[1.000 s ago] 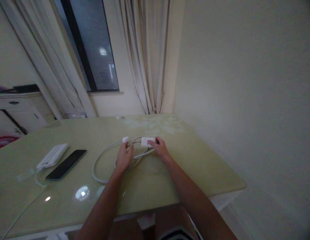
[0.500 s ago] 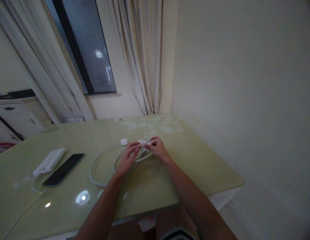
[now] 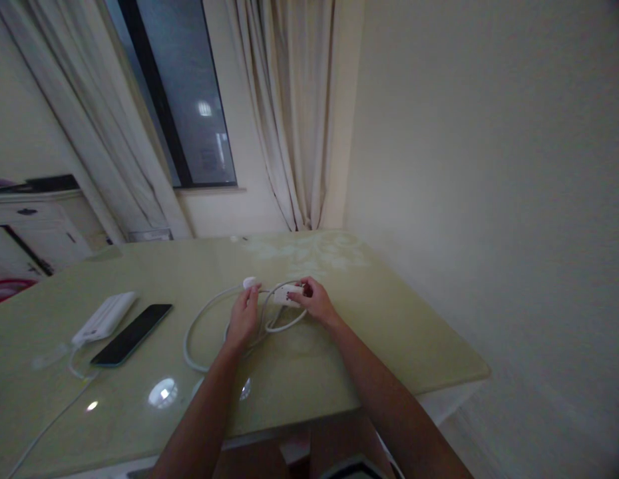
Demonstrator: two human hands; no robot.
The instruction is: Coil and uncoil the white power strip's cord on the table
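Observation:
A white cable (image 3: 200, 316) lies in loose loops on the pale green glass table (image 3: 339, 359). My left hand (image 3: 243, 317) rests on the loops with fingers curled round the cable, close to a small white plug (image 3: 249, 283) at its end. My right hand (image 3: 315, 303) grips a small white socket block (image 3: 288, 293) at the cable's other end, fingers closed over it.
A white power bank (image 3: 104, 315) and a dark phone (image 3: 131, 325) lie at the left, with a thin white lead (image 3: 44, 422) trailing toward the front edge. Curtains and a dark window stand behind; a bare wall runs along the table's right side.
My left hand has dropped from the socket block back onto the cable loops near the plug. My right hand keeps the block, lowered slightly toward the table.

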